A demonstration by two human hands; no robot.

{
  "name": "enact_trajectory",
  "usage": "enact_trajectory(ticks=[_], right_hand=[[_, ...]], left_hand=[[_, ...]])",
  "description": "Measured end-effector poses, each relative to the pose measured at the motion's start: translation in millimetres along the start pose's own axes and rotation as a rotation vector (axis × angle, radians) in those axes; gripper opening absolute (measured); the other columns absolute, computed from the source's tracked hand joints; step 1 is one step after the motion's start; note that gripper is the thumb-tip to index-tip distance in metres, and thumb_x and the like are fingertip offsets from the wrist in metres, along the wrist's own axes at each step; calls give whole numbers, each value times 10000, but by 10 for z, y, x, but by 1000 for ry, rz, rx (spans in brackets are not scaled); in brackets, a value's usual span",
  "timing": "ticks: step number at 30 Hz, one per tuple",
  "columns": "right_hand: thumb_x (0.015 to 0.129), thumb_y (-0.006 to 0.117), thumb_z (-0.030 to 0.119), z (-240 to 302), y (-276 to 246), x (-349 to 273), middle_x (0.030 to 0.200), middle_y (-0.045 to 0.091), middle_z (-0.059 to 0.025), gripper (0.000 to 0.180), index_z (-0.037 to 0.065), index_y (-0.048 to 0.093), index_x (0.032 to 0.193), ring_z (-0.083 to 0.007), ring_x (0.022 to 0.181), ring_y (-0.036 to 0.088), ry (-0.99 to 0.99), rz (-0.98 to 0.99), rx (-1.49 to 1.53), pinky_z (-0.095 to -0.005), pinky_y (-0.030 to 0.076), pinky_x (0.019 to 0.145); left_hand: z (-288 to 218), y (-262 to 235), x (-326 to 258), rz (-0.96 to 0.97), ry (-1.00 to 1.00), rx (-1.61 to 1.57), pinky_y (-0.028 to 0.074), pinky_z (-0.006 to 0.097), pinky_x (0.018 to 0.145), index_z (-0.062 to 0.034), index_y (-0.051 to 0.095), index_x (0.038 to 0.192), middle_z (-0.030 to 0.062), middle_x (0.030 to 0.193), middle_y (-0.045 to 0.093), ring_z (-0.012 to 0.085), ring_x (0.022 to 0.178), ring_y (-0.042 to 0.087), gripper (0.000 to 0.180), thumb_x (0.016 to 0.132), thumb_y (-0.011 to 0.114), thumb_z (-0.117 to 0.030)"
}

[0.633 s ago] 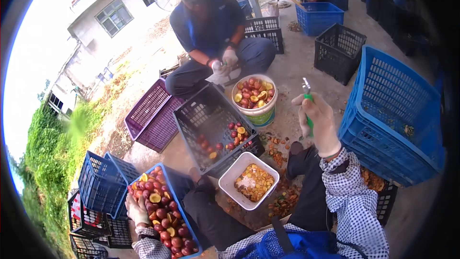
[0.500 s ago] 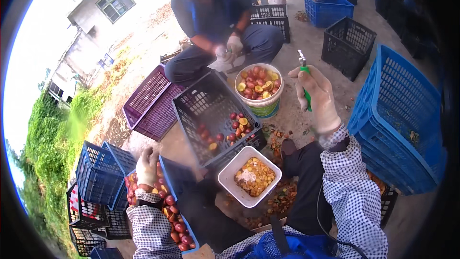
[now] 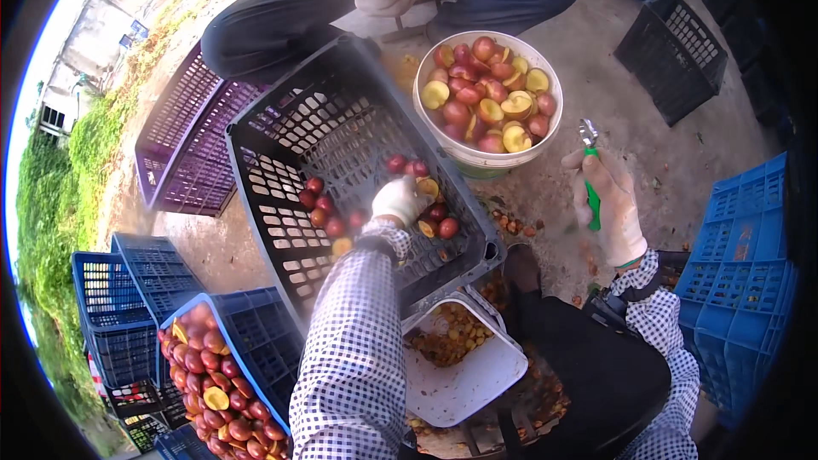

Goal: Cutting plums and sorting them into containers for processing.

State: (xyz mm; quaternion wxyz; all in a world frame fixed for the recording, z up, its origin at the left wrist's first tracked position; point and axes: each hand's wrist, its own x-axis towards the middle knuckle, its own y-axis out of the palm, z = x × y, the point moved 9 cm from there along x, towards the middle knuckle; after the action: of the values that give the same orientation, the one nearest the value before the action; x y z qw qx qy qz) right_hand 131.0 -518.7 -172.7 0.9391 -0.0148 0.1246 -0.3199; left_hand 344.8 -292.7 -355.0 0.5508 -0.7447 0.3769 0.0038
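Red fruits [image 3: 331, 215]: scattered loose in the tilted black crate [image 3: 281, 162] before me. My left hand [image 3: 399, 200], gloved, reaches in among them, fingers curled over one; whether it is gripped I cannot tell. My right hand [image 3: 607, 204] is closed round a green-handled pitting tool [image 3: 590, 179]. White bucket [image 3: 452, 149] of halved fruit just beyond.

Black crate [image 3: 341, 145]: plastic lattice, tilted up toward the far side, nearly empty. Red fruits [image 3: 328, 213] are loose on its lower floor, with a few yellow halves among them; the gloved left hand [image 3: 399, 200] is on that cluster. Pitting tool [image 3: 590, 177]: green handle, metal tip, upright in the gloved right hand [image 3: 609, 209], right of the crate.
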Motion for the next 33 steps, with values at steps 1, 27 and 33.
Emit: enact_trajectory(ticks=[1,27,33], right_hand=[[995,523,350,-66,46,-2,586,476,33,344,29,642,1024,-53,493,404,31,24,-16,-240,297,479],[965,592,280,1822,70,-1358,753,628,-111,272,26,637,1050,-227,646,610,-781,251,-406,-333,442,585],[906,682,286,1756,499,-1737,903,668,-200,298,32,640,1057,-391,822,662,-817,263,-669,-439,527,686]], left_hand=[[-30,124,84,-16,-19,-108,524,438,859,-62,639,1125,184,1055,693,359,1005,661,422,797,693,-321],[-1796,-1579,-2531,79,303,-1849,506,184,626,-15,490,1345,111,1040,636,126,725,602,572,1058,339,-486],[-1665,-1272,-2645,7,208,-1853,448,177,503,-56,586,1121,48,847,635,92,587,573,660,1000,325,-650]])
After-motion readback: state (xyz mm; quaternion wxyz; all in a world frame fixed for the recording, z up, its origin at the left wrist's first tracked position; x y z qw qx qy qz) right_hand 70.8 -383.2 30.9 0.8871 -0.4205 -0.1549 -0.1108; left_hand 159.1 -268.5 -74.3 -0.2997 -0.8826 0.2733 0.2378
